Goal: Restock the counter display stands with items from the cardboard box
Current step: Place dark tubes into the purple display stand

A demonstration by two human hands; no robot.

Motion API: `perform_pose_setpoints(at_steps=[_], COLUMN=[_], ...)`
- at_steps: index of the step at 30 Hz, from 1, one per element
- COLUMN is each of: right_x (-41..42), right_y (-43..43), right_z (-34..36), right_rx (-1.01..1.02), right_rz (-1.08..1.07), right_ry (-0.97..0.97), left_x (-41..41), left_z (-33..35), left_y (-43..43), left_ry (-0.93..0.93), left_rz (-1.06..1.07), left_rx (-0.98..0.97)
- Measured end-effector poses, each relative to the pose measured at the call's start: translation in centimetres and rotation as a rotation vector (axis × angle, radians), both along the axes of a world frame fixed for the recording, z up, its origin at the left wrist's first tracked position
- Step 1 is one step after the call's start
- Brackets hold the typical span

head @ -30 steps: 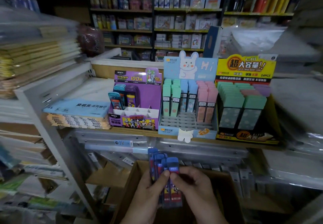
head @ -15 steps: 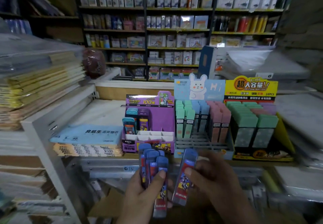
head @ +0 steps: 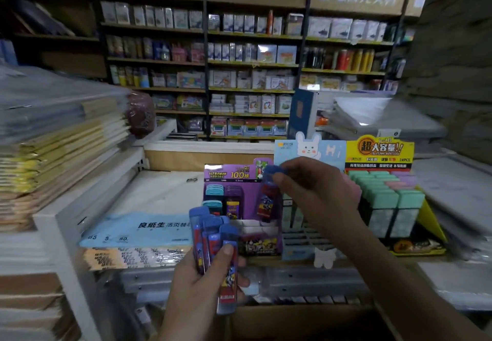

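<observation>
Left hand point(head: 202, 284) grips a bundle of blue-capped cases point(head: 213, 239) at the tabletop's point(head: 354, 259) front edge, while right hand point(head: 314, 188) pinches a single case point(head: 267, 199) by its cap, above the purple display stand's point(head: 239, 175) right side.

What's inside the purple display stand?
Teal cases and purple cases back left, empty white dividers in front. Bundle in left hand hides front-left slots; case in right hand covers right side.
</observation>
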State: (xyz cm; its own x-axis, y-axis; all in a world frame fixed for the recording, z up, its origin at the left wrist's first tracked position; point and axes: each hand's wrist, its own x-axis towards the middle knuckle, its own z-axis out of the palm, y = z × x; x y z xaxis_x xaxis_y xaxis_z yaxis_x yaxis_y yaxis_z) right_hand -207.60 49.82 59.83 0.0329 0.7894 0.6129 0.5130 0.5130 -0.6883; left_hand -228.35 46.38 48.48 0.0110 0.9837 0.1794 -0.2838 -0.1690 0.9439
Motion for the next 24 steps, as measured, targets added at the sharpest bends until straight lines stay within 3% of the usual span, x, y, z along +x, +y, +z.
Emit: perform_pose_setpoints(at_steps=[13, 24], right_x=[-1.0, -2.1], right_y=[4.0, 5.1], right_z=[1.0, -0.7], right_rx=[0.079, 0.158], right_rz=[-0.098, -0.162], right_ry=[-0.534, -0.773], left_x=[-0.8, -0.7], left_z=[0.9, 1.5], left_y=[1.6, 1.4], left_ry=[-0.006, -0.045], left_rz=[0.031, 0.049], left_rx=[0.011, -0.011])
